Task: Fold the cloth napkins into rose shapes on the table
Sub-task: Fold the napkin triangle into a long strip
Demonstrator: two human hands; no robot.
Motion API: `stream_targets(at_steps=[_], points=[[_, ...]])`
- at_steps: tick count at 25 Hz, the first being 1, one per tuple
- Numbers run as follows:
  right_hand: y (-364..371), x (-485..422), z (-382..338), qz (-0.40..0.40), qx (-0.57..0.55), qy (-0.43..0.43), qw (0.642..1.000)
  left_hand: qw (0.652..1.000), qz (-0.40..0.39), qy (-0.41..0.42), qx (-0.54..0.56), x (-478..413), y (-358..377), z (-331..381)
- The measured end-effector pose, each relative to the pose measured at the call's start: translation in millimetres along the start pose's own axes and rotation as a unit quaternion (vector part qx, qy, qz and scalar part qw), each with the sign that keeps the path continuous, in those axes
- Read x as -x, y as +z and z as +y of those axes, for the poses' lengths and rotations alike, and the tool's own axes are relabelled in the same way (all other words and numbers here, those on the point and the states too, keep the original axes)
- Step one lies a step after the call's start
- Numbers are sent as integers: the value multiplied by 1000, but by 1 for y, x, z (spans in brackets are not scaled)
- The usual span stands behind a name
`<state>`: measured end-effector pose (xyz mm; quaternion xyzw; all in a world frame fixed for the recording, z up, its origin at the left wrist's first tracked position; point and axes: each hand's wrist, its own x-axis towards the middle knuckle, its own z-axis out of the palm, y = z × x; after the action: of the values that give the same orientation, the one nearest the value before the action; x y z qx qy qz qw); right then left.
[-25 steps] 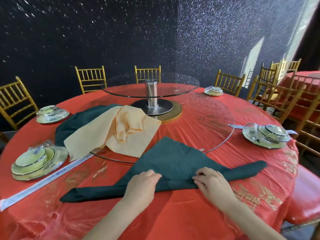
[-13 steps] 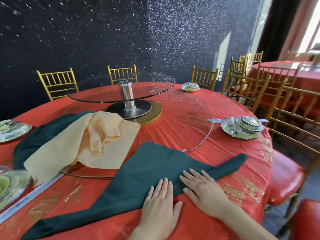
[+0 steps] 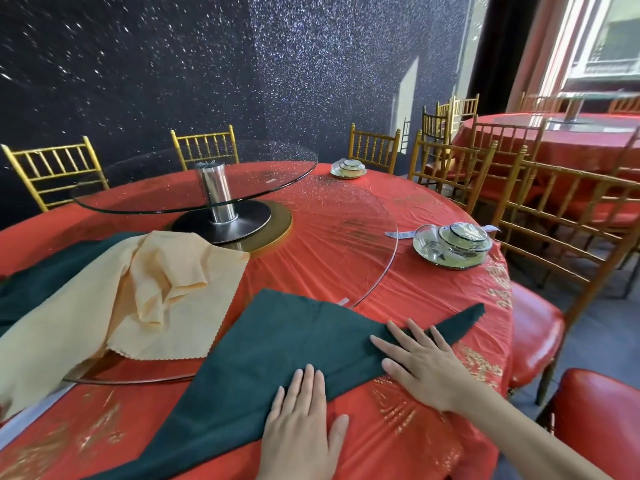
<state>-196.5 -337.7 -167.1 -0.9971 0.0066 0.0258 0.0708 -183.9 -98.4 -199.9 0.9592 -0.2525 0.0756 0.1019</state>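
Beyond the fingers of the right hand, a plate holds a bowl. It and the left hand lie flat, fingers straight, gripping nothing, pressing the folded green napkin beneath their fingers on the table.

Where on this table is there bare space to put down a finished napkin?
Bare tablecloth lies between the tip of the green napkin and the wrapped dishes, and on the glass turntable right of its metal stand. The left is crowded by the peach napkin.
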Motion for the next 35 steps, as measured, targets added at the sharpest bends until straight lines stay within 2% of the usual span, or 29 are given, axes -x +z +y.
stream_targets(at_steps=[13,18,20,22,24,26,30,33,35], points=[[-13,-6,46,-20,14,84,996,1000,-5,16,5,-2,4,-6],[-17,-6,46,-16,15,82,996,1000,18,12,-11,0,3,-6],[-19,-3,32,35,35,56,997,999,30,13,-18,1,4,-4],[-19,1,1,78,30,-27,996,999,42,7,-20,1,4,-2],[-11,3,-36,84,29,-130,988,998,62,7,-23,1,3,-1],[6,3,-59,68,41,-179,981,998,52,5,-28,2,1,0],[20,0,-66,53,-6,-181,982,999,13,5,-36,6,-5,-3],[23,-3,-65,62,-19,-198,978,999,10,-8,-42,18,-11,-17],[21,-3,-66,40,-18,-199,979,998,16,-23,-52,29,-16,-30]])
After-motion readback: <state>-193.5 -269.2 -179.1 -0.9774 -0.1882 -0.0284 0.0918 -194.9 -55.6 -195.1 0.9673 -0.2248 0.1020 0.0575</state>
